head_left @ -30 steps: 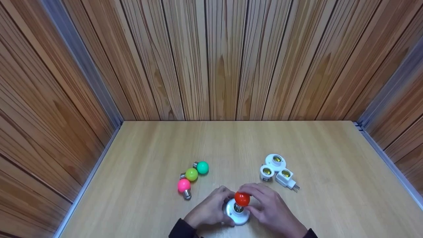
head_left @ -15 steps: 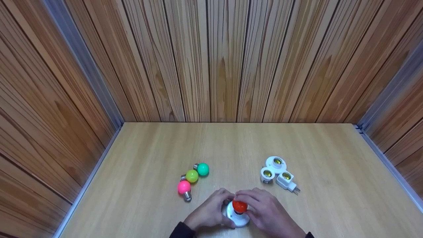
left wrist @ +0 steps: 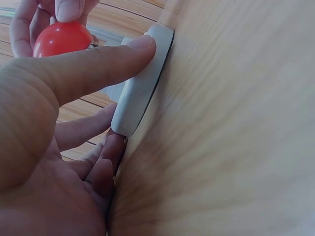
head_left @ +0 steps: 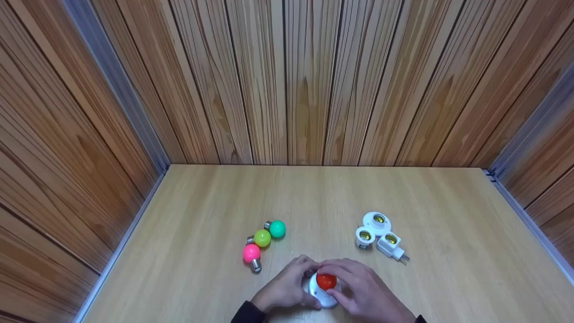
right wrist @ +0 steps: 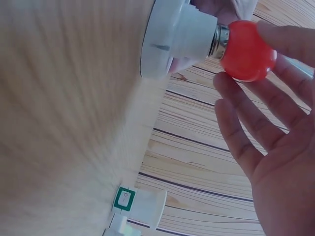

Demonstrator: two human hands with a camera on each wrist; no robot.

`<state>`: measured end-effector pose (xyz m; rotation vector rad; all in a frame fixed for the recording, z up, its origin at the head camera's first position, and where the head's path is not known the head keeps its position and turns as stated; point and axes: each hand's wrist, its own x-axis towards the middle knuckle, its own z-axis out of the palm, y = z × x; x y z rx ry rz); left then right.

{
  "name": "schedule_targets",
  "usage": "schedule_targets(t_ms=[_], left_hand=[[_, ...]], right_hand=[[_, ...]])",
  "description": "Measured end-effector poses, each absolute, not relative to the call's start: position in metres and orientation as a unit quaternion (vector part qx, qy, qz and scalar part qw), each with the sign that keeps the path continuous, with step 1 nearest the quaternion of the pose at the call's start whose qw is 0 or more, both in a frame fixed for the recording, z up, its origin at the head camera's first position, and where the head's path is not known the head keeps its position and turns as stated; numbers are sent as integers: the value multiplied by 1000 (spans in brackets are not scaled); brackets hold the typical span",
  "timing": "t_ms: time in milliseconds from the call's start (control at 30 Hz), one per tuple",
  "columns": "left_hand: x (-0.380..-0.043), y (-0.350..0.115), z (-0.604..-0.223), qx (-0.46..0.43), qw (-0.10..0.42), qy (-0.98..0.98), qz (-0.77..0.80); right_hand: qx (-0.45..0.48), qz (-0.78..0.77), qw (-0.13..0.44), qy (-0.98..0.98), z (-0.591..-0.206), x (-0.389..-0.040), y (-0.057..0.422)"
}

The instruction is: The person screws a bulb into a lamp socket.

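Currently: L hand (head_left: 286,287) grips socket (right wrist: 194,35) w/ curled fingers; R hand (head_left: 362,289) pinches red bulb (head_left: 326,281) btwn fingers, cap (right wrist: 219,42) partly in.

The red bulb (right wrist: 248,50) looks glossy (its base (right wrist: 219,42) metallic).

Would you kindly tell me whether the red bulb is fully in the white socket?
Only partly in: the right wrist view shows the red bulb in the white socket with some of its metal base exposed.

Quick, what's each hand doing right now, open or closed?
Left hand: closed, holding the white bulb socket by its edge.
Right hand: closed, pinching the red bulb.
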<state>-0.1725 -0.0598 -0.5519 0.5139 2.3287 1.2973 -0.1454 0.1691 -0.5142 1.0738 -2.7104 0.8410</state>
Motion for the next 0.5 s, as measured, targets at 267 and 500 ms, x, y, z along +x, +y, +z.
schedule_targets(t_ms=[267,500], left_hand=[[-175,-56,-544,163,241,846,448],[-177,-54,-541,162,250,851,432]], right_hand=[[340,284,31,-896,-509,-146,168],[336,275,25,-900,-508,-148,167]])
